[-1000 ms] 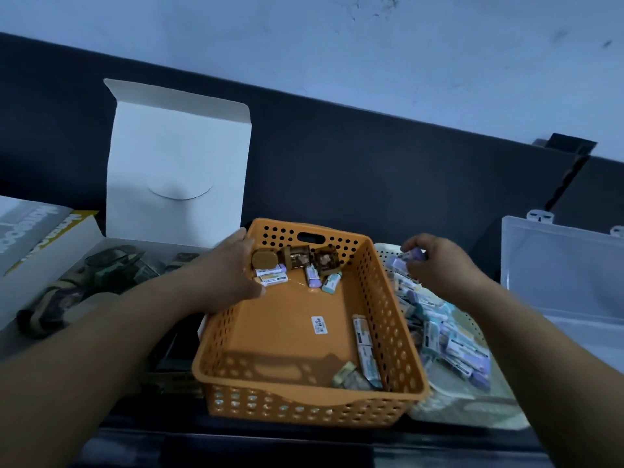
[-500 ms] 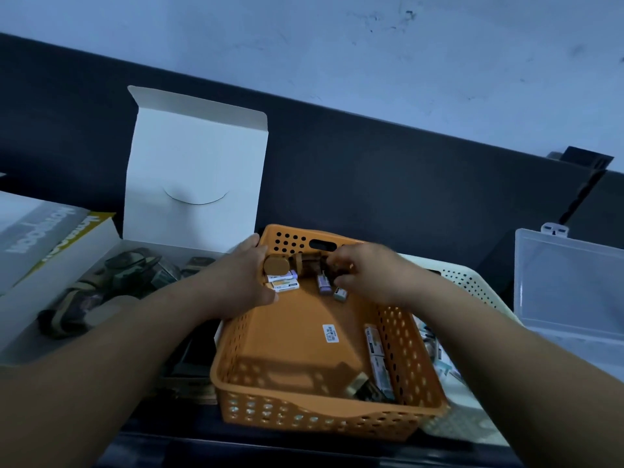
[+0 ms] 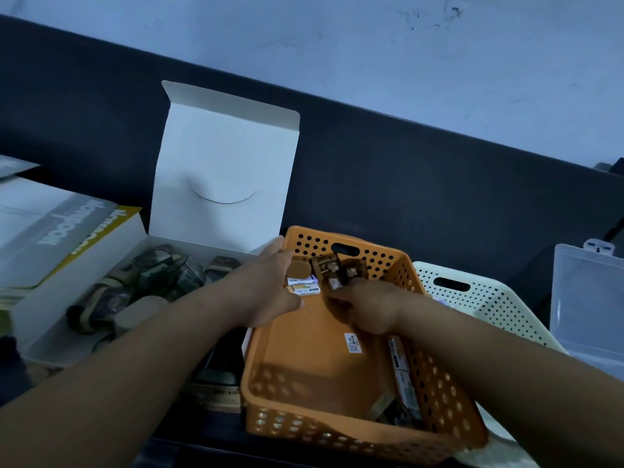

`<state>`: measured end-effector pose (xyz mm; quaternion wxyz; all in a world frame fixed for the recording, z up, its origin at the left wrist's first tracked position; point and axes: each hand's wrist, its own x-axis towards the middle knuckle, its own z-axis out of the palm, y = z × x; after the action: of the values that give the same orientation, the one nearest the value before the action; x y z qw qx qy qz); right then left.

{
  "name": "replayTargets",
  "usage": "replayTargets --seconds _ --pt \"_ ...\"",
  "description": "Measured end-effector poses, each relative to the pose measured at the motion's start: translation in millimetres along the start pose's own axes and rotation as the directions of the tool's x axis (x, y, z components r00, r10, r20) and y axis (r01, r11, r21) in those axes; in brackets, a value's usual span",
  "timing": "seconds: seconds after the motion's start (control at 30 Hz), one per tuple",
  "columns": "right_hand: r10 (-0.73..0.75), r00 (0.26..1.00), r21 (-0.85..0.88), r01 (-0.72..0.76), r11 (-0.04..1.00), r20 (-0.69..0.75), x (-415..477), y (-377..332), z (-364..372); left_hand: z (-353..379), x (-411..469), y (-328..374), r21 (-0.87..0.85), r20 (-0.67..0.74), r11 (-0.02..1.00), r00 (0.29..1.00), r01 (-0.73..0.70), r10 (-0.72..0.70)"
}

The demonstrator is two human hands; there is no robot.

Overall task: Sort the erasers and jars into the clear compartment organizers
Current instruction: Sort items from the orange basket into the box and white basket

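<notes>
The basket [image 3: 337,430], orange and perforated, sits on the dark tabletop [image 3: 209,444] in front of the person. At its far end stand 3 small brown jars [image 3: 324,268]. The left 1 has a cork lid. 2 erasers [image 3: 305,288] in white sleeves lie just in front of them, and their print is too small to read. 2 more sleeved erasers lie end to end along the right wall, with dark bits in the near right corner. A white sticker [image 3: 353,343] with a barcode-like print is stuck to the basket floor.

The left hand [image 3: 266,292] holds the basket's left wall near the far corner, thumb inside and fingers along the outside. The right hand [image 3: 368,305] reaches into the far end. Its fingers curl down at a small light-faced item just below the jars, but blur hides whether they close on it.

Right of the basket is a white basket [image 3: 479,298], touching it. Farther right is the clear organizer [image 3: 587,298], with its lid up. On the left an open white box [image 3: 223,170] holds dark jars with cork lids. Beside it lies a book [image 3: 50,231] with a yellow band. Its grey lettering is upside down and I cannot read it surely.
</notes>
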<state>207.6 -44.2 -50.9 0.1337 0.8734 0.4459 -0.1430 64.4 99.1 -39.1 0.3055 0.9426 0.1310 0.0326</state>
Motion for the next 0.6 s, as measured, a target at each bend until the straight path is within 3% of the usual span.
replayTargets --seconds 0.1,0.23,0.47,0.6 --pt "-0.112 0.994 0.112 0.111 0.987 0.004 -16.8 -0.3 2.9 0.9 1.5 -4.1 -0.001 0.011 1.000 1.000 0.007 -0.007" --pt "-0.193 0.977 0.165 0.206 0.964 -0.093 -33.8 -3.5 9.5 0.5 -0.3 -1.8 -0.020 0.021 1.000 1.000 0.005 -0.005" --pt "-0.106 0.977 0.266 0.154 0.952 -0.187 -29.4 -5.7 8.8 -0.2 -2.0 2.5 -0.009 0.011 1.000 1.000 0.009 -0.009" --pt "-0.053 0.982 0.470 0.135 0.872 -0.184 -31.9 0.7 3.8 1.1 -0.3 1.1 0.001 0.007 1.000 1.000 0.021 -0.021"
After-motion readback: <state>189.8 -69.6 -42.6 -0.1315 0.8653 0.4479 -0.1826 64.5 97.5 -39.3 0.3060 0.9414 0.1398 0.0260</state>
